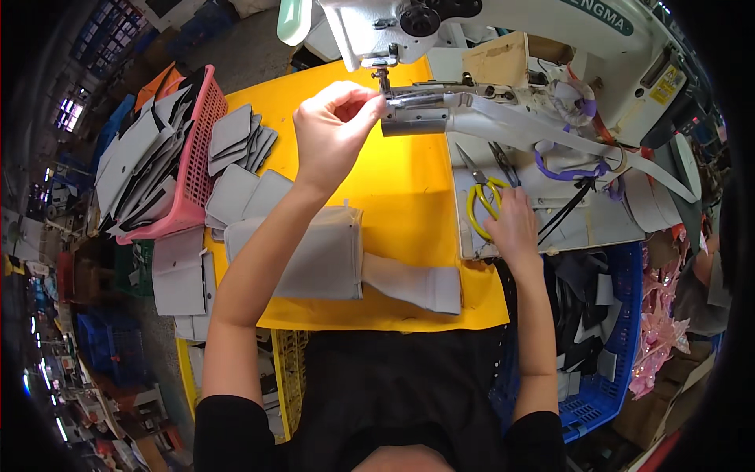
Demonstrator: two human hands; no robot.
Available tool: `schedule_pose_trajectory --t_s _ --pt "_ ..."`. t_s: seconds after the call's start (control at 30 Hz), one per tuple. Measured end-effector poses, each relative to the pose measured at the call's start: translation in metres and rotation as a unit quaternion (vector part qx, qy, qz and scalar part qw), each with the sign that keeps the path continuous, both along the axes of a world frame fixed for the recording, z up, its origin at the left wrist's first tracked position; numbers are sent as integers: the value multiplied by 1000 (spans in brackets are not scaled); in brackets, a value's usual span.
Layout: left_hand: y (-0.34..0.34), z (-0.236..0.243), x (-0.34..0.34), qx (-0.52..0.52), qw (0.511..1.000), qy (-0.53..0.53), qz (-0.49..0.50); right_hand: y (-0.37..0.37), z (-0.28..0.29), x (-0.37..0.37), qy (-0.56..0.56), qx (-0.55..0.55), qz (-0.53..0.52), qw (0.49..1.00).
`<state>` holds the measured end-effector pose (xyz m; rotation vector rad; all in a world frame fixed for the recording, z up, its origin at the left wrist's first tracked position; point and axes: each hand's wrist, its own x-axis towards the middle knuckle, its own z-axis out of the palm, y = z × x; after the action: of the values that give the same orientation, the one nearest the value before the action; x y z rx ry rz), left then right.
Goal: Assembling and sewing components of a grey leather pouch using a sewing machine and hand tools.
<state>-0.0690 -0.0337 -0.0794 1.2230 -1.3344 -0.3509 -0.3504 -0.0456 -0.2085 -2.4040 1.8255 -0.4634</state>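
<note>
My left hand (336, 130) is raised to the end of the sewing machine's cylinder arm (417, 119), just below the presser foot (382, 79). Thumb and forefinger are pinched together; what lies between them is too small to make out. On the machine's pale base, my right hand (515, 228) has its fingers curled on the handles of yellow-handled scissors (476, 197), whose blades point away from me. Dark-handled snips (503, 161) lie beside them. A grey sewn fabric piece (318, 256) rests on the yellow table below my left forearm, a paler strip (417, 285) extending from its right side.
Stacked grey panels (236, 141) lie at the table's left, beside a pink basket (197, 157) full of grey pieces. White binding tape (550, 134) runs along the machine arm. A blue crate (625, 346) with scraps stands right, a yellow crate (289, 377) below the table's front left.
</note>
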Motion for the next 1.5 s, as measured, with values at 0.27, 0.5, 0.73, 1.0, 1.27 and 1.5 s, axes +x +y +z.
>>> schedule_pose_trajectory --t_s 0.27,0.5,0.73,1.0,1.27,1.5 --pt "45 -10 -17 19 996 -81 30 74 42 1 -443 334 91 827" --pt "45 -15 -31 -34 995 -82 42 74 36 41 -549 389 207 711" --pt "42 -18 -29 -33 993 -110 30 62 49 33 -550 409 187 704" --pt "38 -22 -33 -41 994 -91 41 66 44 38 -551 436 218 677" --pt "36 -25 -27 -43 995 -73 44 43 40 29 -405 443 101 793" --pt "25 -28 -33 -48 996 35 71 1 24 21 -134 47 9 990"
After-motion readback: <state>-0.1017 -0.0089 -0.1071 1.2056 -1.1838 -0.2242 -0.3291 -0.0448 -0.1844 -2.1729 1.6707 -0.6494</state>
